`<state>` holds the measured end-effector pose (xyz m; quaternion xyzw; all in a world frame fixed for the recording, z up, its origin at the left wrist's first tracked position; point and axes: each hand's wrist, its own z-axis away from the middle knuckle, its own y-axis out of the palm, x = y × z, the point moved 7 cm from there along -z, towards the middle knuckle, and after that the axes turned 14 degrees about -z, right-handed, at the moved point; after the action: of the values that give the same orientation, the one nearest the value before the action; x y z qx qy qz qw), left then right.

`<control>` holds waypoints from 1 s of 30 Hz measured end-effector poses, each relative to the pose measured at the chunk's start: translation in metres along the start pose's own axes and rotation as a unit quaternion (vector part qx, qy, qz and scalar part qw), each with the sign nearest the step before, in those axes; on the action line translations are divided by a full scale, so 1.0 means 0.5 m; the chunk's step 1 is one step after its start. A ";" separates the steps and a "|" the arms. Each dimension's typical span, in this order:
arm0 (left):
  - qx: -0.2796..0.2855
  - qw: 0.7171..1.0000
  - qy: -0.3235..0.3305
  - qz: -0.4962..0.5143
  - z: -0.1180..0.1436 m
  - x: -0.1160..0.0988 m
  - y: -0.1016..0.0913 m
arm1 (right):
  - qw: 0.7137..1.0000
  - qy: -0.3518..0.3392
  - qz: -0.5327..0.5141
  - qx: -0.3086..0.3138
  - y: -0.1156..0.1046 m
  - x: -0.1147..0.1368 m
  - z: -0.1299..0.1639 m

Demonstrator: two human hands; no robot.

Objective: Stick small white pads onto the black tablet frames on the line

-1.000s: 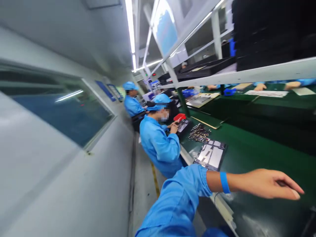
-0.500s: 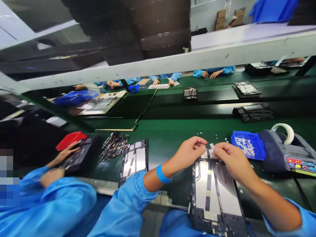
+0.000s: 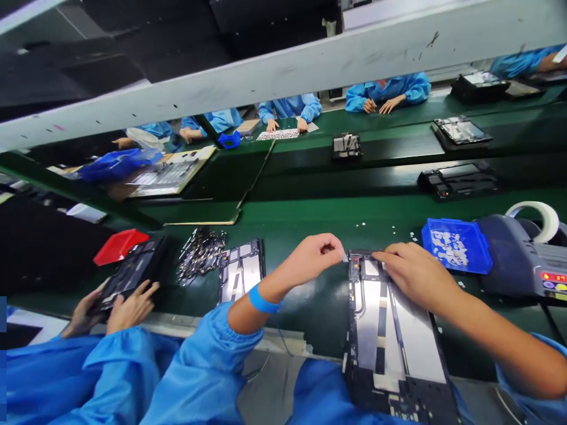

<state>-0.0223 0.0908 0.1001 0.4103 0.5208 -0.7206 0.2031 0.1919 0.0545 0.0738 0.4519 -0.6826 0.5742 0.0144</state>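
An open tablet chassis with silver plates lies lengthwise on the green bench in front of me. My right hand rests on its top edge, fingertips pressing there. My left hand hovers just left of that edge, thumb and forefinger pinched on a tiny pale scrap; a blue band circles that wrist. A second open chassis lies further left beside a heap of small metal parts.
A blue tray of small white pieces and a tape dispenser stand at the right. On the left a co-worker's hands hold a dark device by a red tray. More devices and workers lie beyond the belts.
A second ago my view faced the aisle with my left arm stretched out. It swung to the bench. Since half a second ago my left hand has drawn away leftward from the right.
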 end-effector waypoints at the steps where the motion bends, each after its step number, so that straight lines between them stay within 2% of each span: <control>1: 0.027 0.999 0.005 -0.034 0.001 0.004 0.004 | 0.998 -0.026 0.046 0.025 0.009 0.001 -0.003; 4: 0.041 0.983 0.089 -0.156 0.005 -0.013 0.020 | 0.985 -0.080 0.130 0.075 0.026 0.007 -0.012; 7: 0.056 0.934 0.193 -0.297 0.018 -0.040 0.057 | 0.976 -0.106 0.167 0.096 0.030 0.015 -0.015; 10: 0.077 0.882 0.232 -0.403 0.028 -0.047 0.087 | 0.969 -0.120 0.188 0.106 0.028 0.018 -0.011; 12: 0.079 0.868 0.235 -0.430 0.029 -0.048 0.094 | 0.968 -0.128 0.190 0.106 0.027 0.019 -0.008; 17: 0.089 0.885 0.213 -0.404 0.016 -0.050 0.089 | 0.968 -0.149 0.178 0.101 0.026 0.022 -0.007; 21: 0.097 0.898 0.200 -0.379 0.009 -0.047 0.082 | 0.971 -0.131 0.168 0.112 0.030 0.015 -0.014; 27: 0.089 0.941 0.171 -0.278 -0.011 -0.040 0.059 | 0.976 -0.126 0.123 0.129 0.035 -0.006 -0.024; 30: 0.095 0.934 0.175 -0.295 -0.014 -0.042 0.061 | 0.975 -0.134 0.112 0.134 0.037 -0.011 -0.021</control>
<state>0.0146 0.0831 0.0985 0.3753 0.5748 -0.7108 -0.1533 0.1784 0.0652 0.0602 0.4437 -0.6411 0.5925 -0.2024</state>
